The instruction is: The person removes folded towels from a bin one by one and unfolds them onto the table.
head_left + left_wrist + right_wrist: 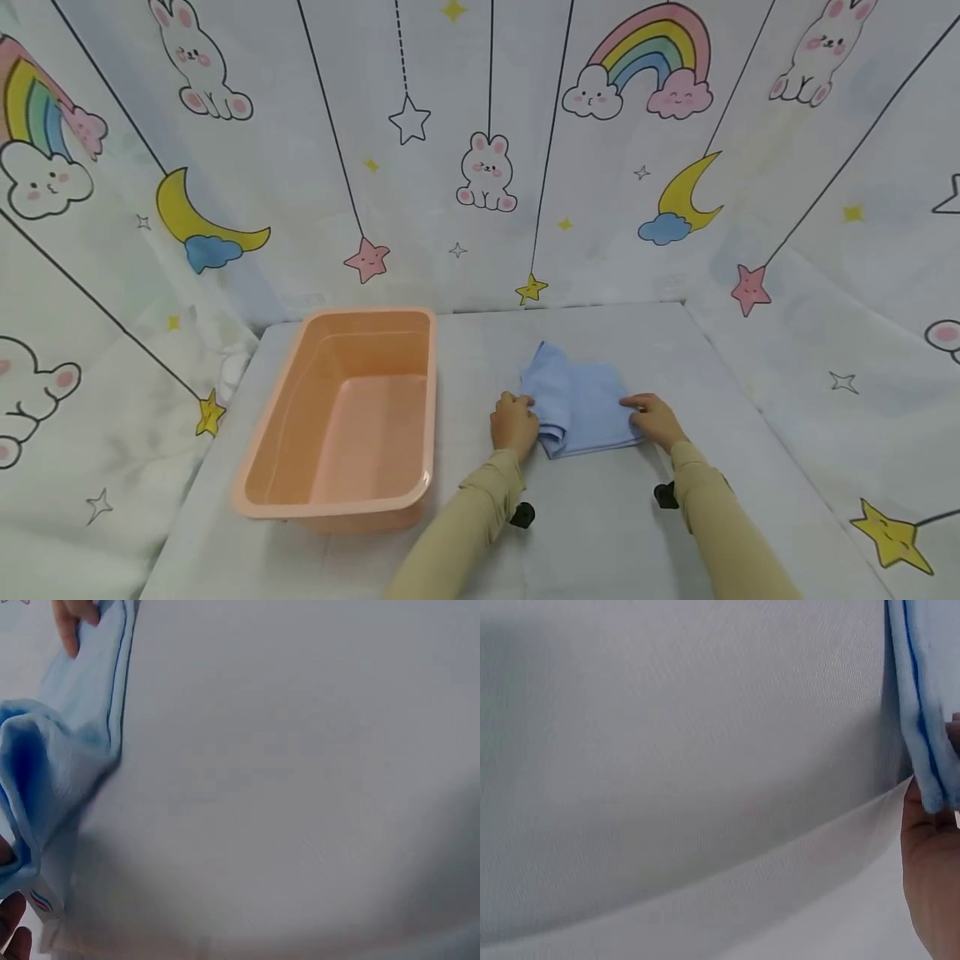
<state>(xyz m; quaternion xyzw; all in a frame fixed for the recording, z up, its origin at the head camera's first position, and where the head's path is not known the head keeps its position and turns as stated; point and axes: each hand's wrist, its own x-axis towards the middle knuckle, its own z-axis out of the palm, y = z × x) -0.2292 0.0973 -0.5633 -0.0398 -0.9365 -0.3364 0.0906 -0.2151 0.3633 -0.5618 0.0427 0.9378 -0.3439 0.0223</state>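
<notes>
A light blue cloth (596,408) lies on the white table, its left part folded over toward the middle. My left hand (514,423) pinches the folded left edge; in the left wrist view the fingers (13,919) show at the frame's edge beside a small white label (42,902). At the opposite side my right hand (657,421) holds the near right corner. The right wrist view shows the thumb (922,825) beneath the layered cloth edge (922,712) and a finger above it.
A peach plastic basin (430,400) stands on the table to the left of the cloth, with nothing visible inside. White fabric walls (450,208) printed with rabbits, stars and rainbows enclose the table (585,533) at the back and sides.
</notes>
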